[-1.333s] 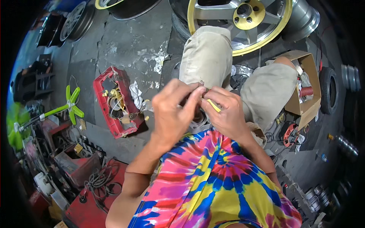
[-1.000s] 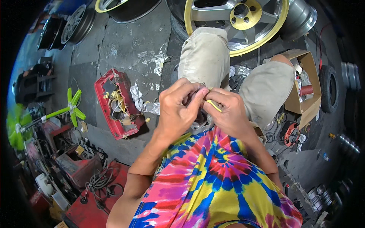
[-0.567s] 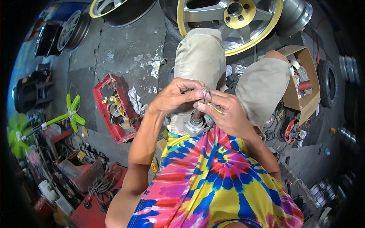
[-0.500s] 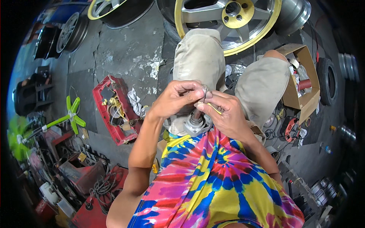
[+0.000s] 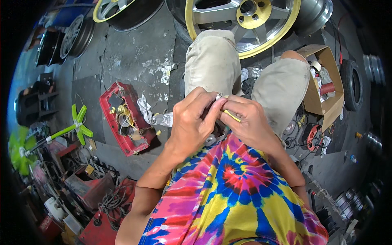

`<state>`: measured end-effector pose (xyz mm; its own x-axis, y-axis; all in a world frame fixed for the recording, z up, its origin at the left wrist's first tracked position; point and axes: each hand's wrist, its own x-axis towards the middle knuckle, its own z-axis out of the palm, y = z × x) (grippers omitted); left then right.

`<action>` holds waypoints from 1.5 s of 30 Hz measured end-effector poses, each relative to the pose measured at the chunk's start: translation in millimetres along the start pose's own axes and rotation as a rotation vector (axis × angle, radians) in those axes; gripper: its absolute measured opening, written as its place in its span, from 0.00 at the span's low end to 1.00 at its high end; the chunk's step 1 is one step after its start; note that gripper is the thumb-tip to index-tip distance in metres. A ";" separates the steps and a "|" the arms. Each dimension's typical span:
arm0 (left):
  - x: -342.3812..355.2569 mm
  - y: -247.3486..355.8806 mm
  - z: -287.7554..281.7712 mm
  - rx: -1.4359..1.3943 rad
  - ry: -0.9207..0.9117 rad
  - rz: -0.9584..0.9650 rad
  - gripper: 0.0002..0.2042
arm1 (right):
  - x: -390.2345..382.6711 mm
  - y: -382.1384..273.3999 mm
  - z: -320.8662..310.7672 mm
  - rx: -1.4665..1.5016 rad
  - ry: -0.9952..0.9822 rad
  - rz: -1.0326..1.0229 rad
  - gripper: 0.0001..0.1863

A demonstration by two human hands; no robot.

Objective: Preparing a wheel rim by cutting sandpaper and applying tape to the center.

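Observation:
Close together above my lap, my left hand (image 5: 192,118) and my right hand (image 5: 247,116) meet at the fingertips. Between them is a small pale metal piece (image 5: 219,95), too small to name further. The left thumb and curled fingers press on it from one side, the right fingertips from the other. A thin yellow strip (image 5: 232,116) sticks out between the fingers of my right hand. Under the hands, a grey metal flanged part (image 5: 210,140) rests against my shirt, mostly covered by the left hand.
A red plastic tray (image 5: 130,118) with odds and ends lies on the floor at left. Ahead stands a yellow-rimmed wheel (image 5: 196,30). At right are an open cardboard box (image 5: 332,104) and a tire (image 5: 352,85). A green-bladed fan (image 5: 77,122) is at far left.
My left hand has turned and come nearer, its fingers curling more. It now covers most of the flanged part that showed before. My right hand stays close to its place.

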<state>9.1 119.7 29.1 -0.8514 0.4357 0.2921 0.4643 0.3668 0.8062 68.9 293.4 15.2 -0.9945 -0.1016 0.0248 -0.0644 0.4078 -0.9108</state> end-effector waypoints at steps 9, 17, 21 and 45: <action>20.0 -40.2 -11.3 -0.351 -0.366 -0.058 0.07 | 6.5 31.2 7.5 0.231 -0.007 -0.147 0.09; 11.8 -20.4 -14.0 -0.249 -0.204 -0.288 0.07 | 6.8 9.0 17.2 0.107 0.154 -0.042 0.07; 1.7 7.2 0.9 0.070 0.062 -0.063 0.07 | 2.5 -6.8 20.4 -0.113 0.220 0.056 0.07; 33.7 -67.6 1.9 -0.884 -0.702 -0.309 0.12 | -2.5 19.6 7.8 0.358 -0.013 -0.007 0.08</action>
<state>-50.5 111.1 -16.5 -0.4486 0.8877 -0.1043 -0.3058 -0.0428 0.9511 70.7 294.5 -5.9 -0.9929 -0.1155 0.0281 -0.0355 0.0631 -0.9974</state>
